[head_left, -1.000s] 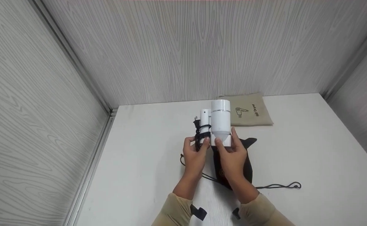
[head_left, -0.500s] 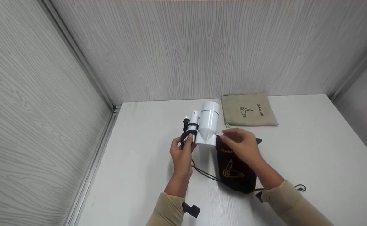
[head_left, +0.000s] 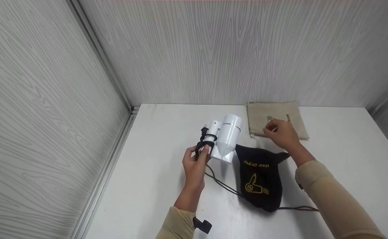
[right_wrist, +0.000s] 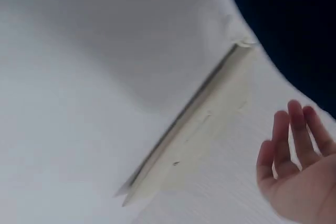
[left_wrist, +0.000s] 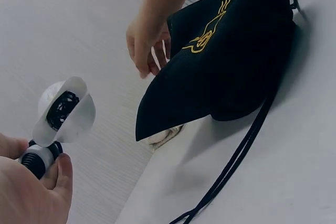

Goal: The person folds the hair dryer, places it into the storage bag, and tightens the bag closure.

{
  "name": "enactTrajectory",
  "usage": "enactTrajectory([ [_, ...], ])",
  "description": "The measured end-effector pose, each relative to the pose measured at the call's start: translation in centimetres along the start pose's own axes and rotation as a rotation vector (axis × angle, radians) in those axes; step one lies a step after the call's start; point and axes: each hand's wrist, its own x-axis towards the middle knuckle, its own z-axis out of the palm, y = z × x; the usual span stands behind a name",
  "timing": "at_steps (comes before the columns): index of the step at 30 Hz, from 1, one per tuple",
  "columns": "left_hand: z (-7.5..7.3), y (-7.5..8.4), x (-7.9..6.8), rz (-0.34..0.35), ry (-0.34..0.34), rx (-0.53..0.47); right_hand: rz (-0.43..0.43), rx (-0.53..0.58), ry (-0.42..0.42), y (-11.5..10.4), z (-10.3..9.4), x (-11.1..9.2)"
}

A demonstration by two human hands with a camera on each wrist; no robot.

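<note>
My left hand [head_left: 194, 167] grips the folded handle of a white hair dryer [head_left: 228, 136], its black cord [head_left: 205, 144] wound round that handle. The dryer is held up above the table, tilted. In the left wrist view, the dryer's nozzle [left_wrist: 79, 111] faces the camera above my thumb and fingers. My right hand [head_left: 283, 134] is in the air before the beige drawstring pouch [head_left: 257, 121], holding nothing. Loosely bent fingers [right_wrist: 282, 129] show in the right wrist view. Between my hands stands a black drawstring bag [head_left: 263, 176] with yellow hair dryer print.
Black drawstrings [head_left: 225, 186] trail from both sides of the black bag over the white table [head_left: 141, 159]. The beige pouch lies flat near the back wall [head_left: 194, 53]. A wood-patterned panel [head_left: 48, 99] closes off the left side.
My right hand has let go of the dryer and moved right, over towards the beige pouch. My left hand keeps the dryer, now tilted. The black bag has come into fuller view.
</note>
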Motion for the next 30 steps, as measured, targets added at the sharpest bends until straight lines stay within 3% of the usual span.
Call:
enactTrajectory([
  [3,0.0,0.0,-0.2,-0.009,0.005,0.005,-0.043,-0.035,-0.174,0.3,1.0,0.5],
  [6,-0.1,-0.2,-0.4,-0.015,0.003,0.023,-0.115,-0.092,-0.291,0.3,1.9,0.9],
  [10,-0.3,-0.5,-0.9,-0.026,0.011,0.048,-0.174,-0.162,-0.342,0.5,2.5,0.9],
  [15,-0.6,-0.6,-1.3,-0.035,0.026,0.079,-0.186,-0.210,-0.369,1.1,2.7,0.7],
  [21,-0.4,-0.8,-1.7,-0.039,0.010,0.080,-0.113,-0.250,-0.350,1.8,2.5,0.4],
  [30,0.1,-1.5,-1.6,-0.056,-0.045,0.101,0.066,-0.257,-0.131,1.6,1.0,-0.2],
])
